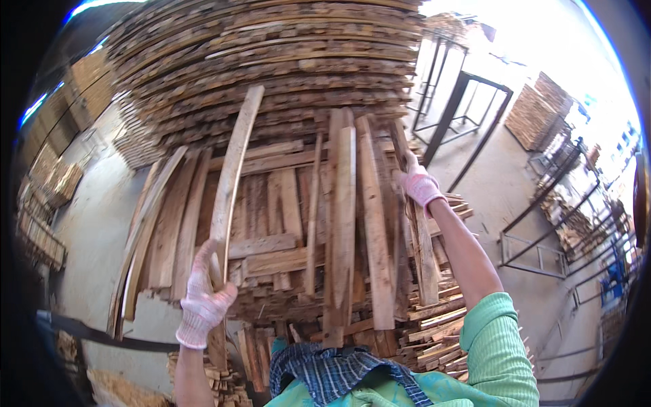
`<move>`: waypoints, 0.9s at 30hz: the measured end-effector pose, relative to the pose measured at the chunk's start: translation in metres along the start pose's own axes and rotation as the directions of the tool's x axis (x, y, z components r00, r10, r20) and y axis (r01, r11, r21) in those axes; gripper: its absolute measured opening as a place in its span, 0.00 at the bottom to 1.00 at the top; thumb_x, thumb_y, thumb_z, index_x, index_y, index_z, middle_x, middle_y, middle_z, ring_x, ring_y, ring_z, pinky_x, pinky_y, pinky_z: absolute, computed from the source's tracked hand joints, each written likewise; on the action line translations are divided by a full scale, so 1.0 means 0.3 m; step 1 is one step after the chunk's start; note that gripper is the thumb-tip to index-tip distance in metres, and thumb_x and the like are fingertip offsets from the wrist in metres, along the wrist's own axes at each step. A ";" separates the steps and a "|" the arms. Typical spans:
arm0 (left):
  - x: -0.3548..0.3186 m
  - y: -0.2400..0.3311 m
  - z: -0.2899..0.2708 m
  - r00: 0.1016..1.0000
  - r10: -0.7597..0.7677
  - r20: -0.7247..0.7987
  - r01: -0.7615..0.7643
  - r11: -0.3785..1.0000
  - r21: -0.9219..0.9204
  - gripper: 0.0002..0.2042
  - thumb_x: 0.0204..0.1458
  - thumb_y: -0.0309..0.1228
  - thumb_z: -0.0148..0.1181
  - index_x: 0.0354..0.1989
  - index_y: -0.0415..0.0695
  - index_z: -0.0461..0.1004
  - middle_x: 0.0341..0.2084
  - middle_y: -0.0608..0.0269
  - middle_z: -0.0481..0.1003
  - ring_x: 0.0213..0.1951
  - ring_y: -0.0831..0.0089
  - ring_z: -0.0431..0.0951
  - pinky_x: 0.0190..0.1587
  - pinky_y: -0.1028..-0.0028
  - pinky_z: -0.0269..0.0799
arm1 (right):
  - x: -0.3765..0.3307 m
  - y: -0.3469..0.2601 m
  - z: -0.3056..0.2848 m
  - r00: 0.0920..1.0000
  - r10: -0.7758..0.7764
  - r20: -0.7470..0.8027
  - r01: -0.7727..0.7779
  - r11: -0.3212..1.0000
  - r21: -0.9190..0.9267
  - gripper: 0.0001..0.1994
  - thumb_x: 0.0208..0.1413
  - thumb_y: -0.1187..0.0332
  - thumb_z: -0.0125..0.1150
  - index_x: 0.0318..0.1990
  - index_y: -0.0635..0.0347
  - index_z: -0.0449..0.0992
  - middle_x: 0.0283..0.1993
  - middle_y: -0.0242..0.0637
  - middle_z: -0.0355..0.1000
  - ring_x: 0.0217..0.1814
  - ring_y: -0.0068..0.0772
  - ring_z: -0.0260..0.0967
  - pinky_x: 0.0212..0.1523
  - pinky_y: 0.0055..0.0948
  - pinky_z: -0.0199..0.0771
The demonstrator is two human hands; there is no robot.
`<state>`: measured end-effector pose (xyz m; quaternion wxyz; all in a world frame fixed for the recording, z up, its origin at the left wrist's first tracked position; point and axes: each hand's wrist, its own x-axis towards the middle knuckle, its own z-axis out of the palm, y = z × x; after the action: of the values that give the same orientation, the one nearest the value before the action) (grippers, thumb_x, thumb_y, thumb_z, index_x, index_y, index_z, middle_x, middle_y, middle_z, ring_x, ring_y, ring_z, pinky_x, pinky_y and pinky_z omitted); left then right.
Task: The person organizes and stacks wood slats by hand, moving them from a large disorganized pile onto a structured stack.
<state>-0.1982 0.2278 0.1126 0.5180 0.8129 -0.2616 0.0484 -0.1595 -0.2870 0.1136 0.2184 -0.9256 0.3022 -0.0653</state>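
Note:
My left hand [205, 302], in a pale pink knit glove, is closed round the lower part of a long wooden board [237, 163]. That board slants up and away, its far end in front of the tall stack. To the right, my gloved right hand [422, 184] grips the edge of another rough board [424, 261]; its fingertips are partly hidden. Between my hands several long boards [374, 224] lie lengthwise over a layered pile of shorter pieces [271, 244]. More long boards [180, 224] rest at the pile's left side.
A tall stack of planks [271, 61] rises behind the pile. Dark metal frames [468, 108] stand on the floor at right. A dark bar [108, 337] crosses at lower left. Shorter wood pieces [434, 325] are stacked by my right side. Further wood stacks [539, 112] stand beyond.

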 end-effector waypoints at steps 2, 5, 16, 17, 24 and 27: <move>-0.004 -0.003 -0.109 0.995 -0.097 -0.013 0.098 0.979 0.180 0.39 0.45 0.21 0.59 0.71 0.35 0.56 0.66 0.49 0.64 0.70 0.60 0.61 0.73 0.66 0.53 | 0.039 0.116 0.140 0.999 0.032 0.012 -0.033 0.996 0.079 0.39 0.58 0.52 0.56 0.76 0.47 0.52 0.56 0.57 0.75 0.58 0.51 0.75 0.58 0.44 0.73; 0.043 -0.080 -0.279 0.983 -0.170 0.069 0.145 0.950 0.275 0.39 0.46 0.23 0.64 0.71 0.37 0.58 0.68 0.51 0.63 0.72 0.61 0.59 0.73 0.65 0.53 | 0.117 0.390 0.195 0.997 -0.027 -0.075 0.060 0.875 0.480 0.39 0.57 0.51 0.57 0.74 0.55 0.57 0.58 0.56 0.75 0.59 0.50 0.74 0.58 0.40 0.71; 0.093 -0.052 -0.415 0.972 -0.084 0.220 -0.164 0.432 0.887 0.24 0.47 0.33 0.66 0.56 0.47 0.72 0.56 0.51 0.70 0.60 0.50 0.69 0.59 0.52 0.69 | -0.266 -0.370 -0.173 0.989 -0.148 0.014 0.144 0.976 0.166 0.39 0.55 0.42 0.59 0.72 0.44 0.57 0.58 0.53 0.73 0.54 0.47 0.75 0.53 0.39 0.73; 0.116 0.008 -0.410 0.950 0.018 0.311 -0.283 0.468 0.837 0.19 0.48 0.35 0.65 0.50 0.47 0.75 0.47 0.55 0.74 0.53 0.54 0.74 0.53 0.55 0.72 | -0.303 -0.501 -0.137 0.982 -0.173 0.075 0.154 0.966 0.209 0.40 0.54 0.41 0.59 0.73 0.44 0.57 0.60 0.53 0.72 0.57 0.48 0.73 0.56 0.38 0.72; 0.160 0.360 -0.528 0.598 0.166 0.785 -0.709 0.566 0.420 0.09 0.46 0.37 0.61 0.31 0.46 0.75 0.28 0.64 0.73 0.36 0.61 0.77 0.38 0.62 0.74 | -0.243 -1.102 0.455 0.898 -0.401 0.182 0.316 0.874 0.369 0.48 0.53 0.42 0.61 0.75 0.61 0.52 0.68 0.59 0.65 0.71 0.54 0.64 0.69 0.37 0.61; 0.187 0.289 -0.554 0.488 0.170 0.856 -0.732 0.614 0.295 0.09 0.46 0.37 0.61 0.31 0.46 0.76 0.29 0.64 0.75 0.36 0.61 0.78 0.39 0.62 0.74 | -0.139 -1.136 0.778 0.950 -0.276 0.147 0.269 0.961 0.068 0.45 0.56 0.45 0.58 0.76 0.57 0.49 0.69 0.61 0.63 0.71 0.56 0.62 0.68 0.42 0.63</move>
<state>-0.1594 0.3227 0.2794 0.0157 0.7657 -0.6395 -0.0675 0.0468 0.0687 0.0560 0.2520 -0.9552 0.1520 -0.0299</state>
